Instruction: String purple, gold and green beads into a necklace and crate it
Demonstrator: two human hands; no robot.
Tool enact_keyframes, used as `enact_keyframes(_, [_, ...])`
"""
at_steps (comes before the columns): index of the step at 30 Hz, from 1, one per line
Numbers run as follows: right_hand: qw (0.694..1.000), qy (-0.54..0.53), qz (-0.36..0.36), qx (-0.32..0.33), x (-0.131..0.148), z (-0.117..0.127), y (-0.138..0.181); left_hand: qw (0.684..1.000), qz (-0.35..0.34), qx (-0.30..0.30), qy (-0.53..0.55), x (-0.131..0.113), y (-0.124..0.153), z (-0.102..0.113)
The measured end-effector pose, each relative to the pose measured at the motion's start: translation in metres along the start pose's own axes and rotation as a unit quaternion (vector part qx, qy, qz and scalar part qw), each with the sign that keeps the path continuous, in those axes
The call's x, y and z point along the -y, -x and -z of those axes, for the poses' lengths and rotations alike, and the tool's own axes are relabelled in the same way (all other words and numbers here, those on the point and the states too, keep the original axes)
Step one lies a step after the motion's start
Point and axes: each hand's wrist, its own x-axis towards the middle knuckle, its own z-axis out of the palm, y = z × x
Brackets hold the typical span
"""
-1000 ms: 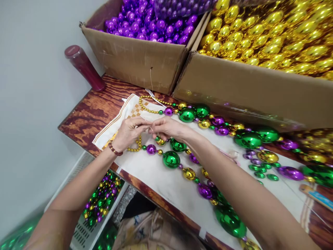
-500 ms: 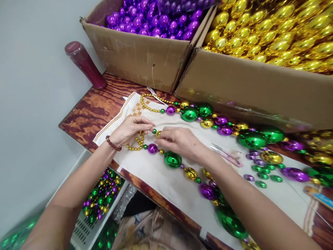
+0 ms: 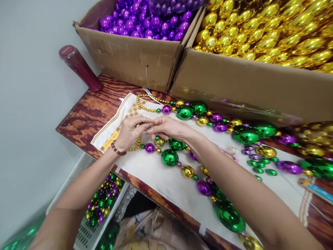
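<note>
My left hand (image 3: 130, 132) and my right hand (image 3: 166, 127) meet fingertip to fingertip above a white cloth (image 3: 161, 173). Both pinch a thin string at the end of a bead strand (image 3: 170, 157) of green, purple and gold balls. The strand runs under my right forearm toward the lower right. A short run of small gold beads (image 3: 137, 145) hangs below my left hand. A second long bead strand (image 3: 208, 118) lies across the cloth behind my hands.
Two open cardboard boxes stand at the back, one of purple balls (image 3: 135, 59) and one of gold balls (image 3: 247, 80). A dark red bottle (image 3: 79, 67) stands left. Loose green beads (image 3: 260, 166) lie right. A white crate of beads (image 3: 101, 201) sits below the table edge.
My right hand lifted from the cloth beside the green ball and rejoined my left hand, pinching the string. The small scissors it uncovered are now hidden behind my right forearm.
</note>
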Motion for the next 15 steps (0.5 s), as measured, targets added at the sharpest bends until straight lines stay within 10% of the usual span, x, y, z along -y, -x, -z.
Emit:
enact_keyframes(4, [0.993,0.079,0.028,-0.085,-0.007,0.000,0.001,0.993,0.075,-0.051,0.072,-0.001,0.000,-0.005])
enact_keyframes(9, [0.911,0.319,0.150,-0.214,-0.011,0.007,0.013,0.935,0.177,-0.088,0.295,0.002,0.001,-0.006])
enact_keyframes(15, [0.974,-0.007,0.079,-0.214,-0.006,0.011,0.032,0.888,0.236,-0.114,0.377,-0.001,-0.002,0.004])
